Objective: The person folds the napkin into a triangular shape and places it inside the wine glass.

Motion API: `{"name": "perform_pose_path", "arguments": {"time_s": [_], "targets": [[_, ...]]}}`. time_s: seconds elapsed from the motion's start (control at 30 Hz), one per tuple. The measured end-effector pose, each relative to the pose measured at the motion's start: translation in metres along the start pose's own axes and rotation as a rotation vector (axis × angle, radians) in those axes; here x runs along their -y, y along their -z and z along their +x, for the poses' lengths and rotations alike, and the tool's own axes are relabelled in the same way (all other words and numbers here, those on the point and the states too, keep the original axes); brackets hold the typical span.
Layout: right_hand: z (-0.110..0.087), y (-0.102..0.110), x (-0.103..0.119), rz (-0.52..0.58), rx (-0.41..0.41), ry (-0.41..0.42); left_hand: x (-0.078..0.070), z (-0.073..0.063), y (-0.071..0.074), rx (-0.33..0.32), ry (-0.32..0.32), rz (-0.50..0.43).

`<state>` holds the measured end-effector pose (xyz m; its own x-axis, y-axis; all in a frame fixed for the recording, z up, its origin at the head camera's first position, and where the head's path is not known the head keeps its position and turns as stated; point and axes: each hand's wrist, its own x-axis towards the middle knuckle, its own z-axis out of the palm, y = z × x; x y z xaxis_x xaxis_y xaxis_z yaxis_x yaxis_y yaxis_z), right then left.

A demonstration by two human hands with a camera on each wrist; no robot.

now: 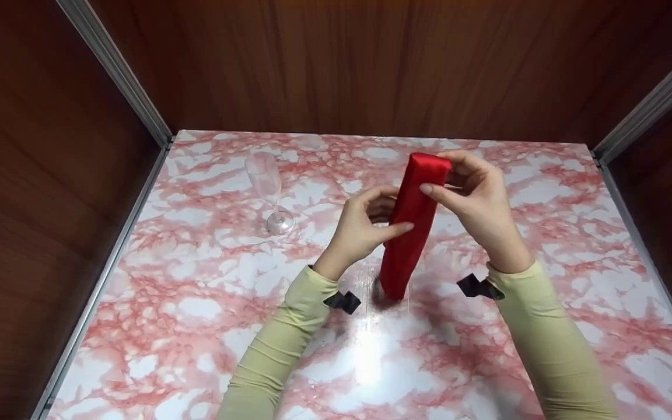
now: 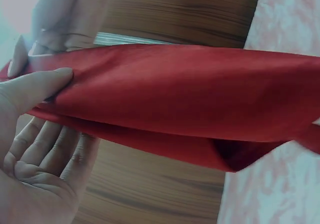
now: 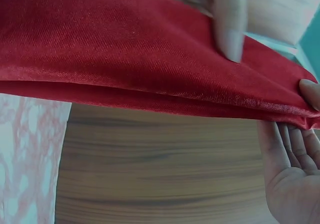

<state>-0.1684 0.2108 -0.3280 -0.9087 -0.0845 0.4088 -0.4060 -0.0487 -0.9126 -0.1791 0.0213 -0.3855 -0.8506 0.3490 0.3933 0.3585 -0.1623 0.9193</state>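
A shiny red cloth (image 1: 410, 251), folded into a long narrow strip, hangs slanting above the table, its lower end near the tabletop. My right hand (image 1: 479, 195) pinches it close to the top end, thumb in front and fingers behind. Lower on its left edge, my left hand (image 1: 360, 224) grips it between thumb and fingers. In the left wrist view the folded cloth (image 2: 175, 94) stretches sideways, with a loose fold gaping along its lower side. Layered edges of the cloth (image 3: 125, 54) show in the right wrist view.
A clear stemmed glass (image 1: 265, 178) stands to the left on the red-and-white marbled table (image 1: 184, 326). Brown wood-grain panels (image 1: 336, 70) with metal edge strips enclose the back and both sides.
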Motion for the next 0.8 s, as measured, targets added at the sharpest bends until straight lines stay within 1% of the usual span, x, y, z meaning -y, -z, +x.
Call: {"name": "perform_pose_path", "arguments": {"time_s": [0.13,0.2,0.3,0.4,0.53,0.6,0.67,0.73,0.8], "targets": [[0.0,0.002,0.0,0.017,0.002,0.008,-0.005,-0.008,0.001,0.008,0.02,0.022],[0.0,0.002,0.0,0.033,0.004,0.014,-0.004,-0.009,0.003,-0.003,0.005,0.048],[0.001,0.002,0.0,0.07,0.01,0.027,-0.004,-0.007,0.005,-0.029,-0.033,0.078],[0.001,0.002,0.0,0.075,0.005,0.049,0.007,-0.002,0.009,-0.046,-0.077,0.114],[0.0,0.001,-0.002,0.043,0.014,0.065,0.024,0.001,0.013,-0.071,-0.106,0.178],[-0.001,0.002,-0.004,0.043,0.013,0.068,0.024,0.0,0.011,-0.08,-0.125,0.222],[-0.002,0.002,-0.006,0.065,0.009,0.07,0.022,-0.002,0.01,-0.098,-0.141,0.285],[-0.002,0.003,-0.007,0.097,0.003,0.074,0.019,-0.004,0.008,-0.136,-0.154,0.353],[-0.001,0.004,-0.009,0.124,0.0,0.08,0.014,-0.006,0.006,-0.187,-0.149,0.401]]}}
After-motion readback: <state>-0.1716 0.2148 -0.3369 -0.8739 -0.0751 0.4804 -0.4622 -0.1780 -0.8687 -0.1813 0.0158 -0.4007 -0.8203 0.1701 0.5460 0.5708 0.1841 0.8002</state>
